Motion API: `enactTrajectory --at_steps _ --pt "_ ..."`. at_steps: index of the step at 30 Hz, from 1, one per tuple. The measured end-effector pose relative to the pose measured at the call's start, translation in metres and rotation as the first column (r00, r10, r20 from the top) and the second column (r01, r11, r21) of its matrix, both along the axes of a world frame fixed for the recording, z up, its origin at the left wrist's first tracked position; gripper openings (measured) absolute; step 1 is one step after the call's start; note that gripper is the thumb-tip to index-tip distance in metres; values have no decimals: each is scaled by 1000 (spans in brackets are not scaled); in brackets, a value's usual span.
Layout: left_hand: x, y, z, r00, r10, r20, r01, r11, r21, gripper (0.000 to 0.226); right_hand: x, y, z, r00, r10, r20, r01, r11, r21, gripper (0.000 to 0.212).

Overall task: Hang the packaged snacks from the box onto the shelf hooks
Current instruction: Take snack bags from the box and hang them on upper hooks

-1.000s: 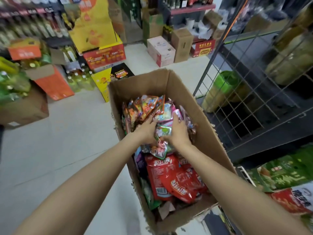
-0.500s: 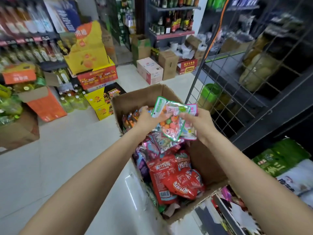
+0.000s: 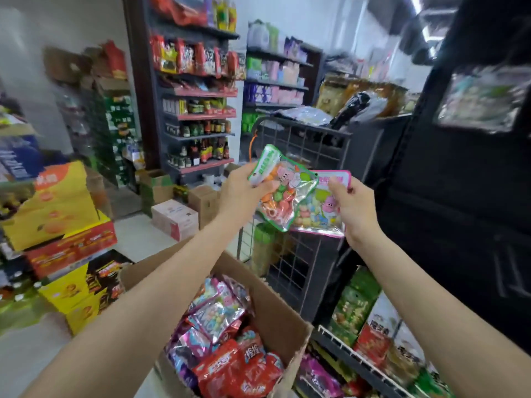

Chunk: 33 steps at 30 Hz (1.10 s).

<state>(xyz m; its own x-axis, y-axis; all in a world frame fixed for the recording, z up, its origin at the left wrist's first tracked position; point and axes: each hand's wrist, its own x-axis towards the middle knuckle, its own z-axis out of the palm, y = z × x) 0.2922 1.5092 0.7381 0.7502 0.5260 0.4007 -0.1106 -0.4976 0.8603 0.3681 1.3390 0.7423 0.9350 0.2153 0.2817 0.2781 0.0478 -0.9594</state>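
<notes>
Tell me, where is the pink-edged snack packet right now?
The pink-edged packet is mid-frame, pinched by the right hand, partly behind the green-edged packet in the left hand, above the box.

A green-edged clear snack pack (image 3: 283, 188) of orange and pink pieces tilts toward one o'clock, overlapping a pink-edged pack (image 3: 323, 209) at its four o'clock side. Below, at six o'clock, the open cardboard box (image 3: 283, 320) holds more packs: clear purple-trimmed ones (image 3: 215, 308) above red ones (image 3: 241, 369) (print unreadable).
</notes>
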Motion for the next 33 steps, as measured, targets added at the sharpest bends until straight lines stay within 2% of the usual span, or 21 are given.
enactTrajectory --at_steps 2,5,6,9,15,21,26,33 --pt "5 -25 35 999 15 51 -23 985 170 37 6 -26 27 973 -154 173 154 988 10 9" --pt "14 -64 80 987 84 135 -133 902 410 43 10 -69 63 880 -279 385 284 958 44 36" --pt "17 -76 92 981 102 166 -169 869 465 44 10 -84 73 848 -303 434 319 947 39 38" --pt "30 -110 121 966 125 228 -237 782 576 44 16 -124 96 774 -399 492 439 898 36 26" --pt "62 -165 155 963 113 244 -255 673 695 44 36 -179 128 718 -522 460 535 837 115 17" --pt "87 -186 177 962 142 231 -271 546 793 31 55 -187 159 709 -514 483 527 841 121 28" --pt "93 -190 192 942 206 266 -331 431 839 34 74 -177 181 679 -503 534 550 831 83 33" --pt "102 -180 186 947 227 226 -307 446 840 40 100 -162 184 665 -496 559 578 815 36 36"
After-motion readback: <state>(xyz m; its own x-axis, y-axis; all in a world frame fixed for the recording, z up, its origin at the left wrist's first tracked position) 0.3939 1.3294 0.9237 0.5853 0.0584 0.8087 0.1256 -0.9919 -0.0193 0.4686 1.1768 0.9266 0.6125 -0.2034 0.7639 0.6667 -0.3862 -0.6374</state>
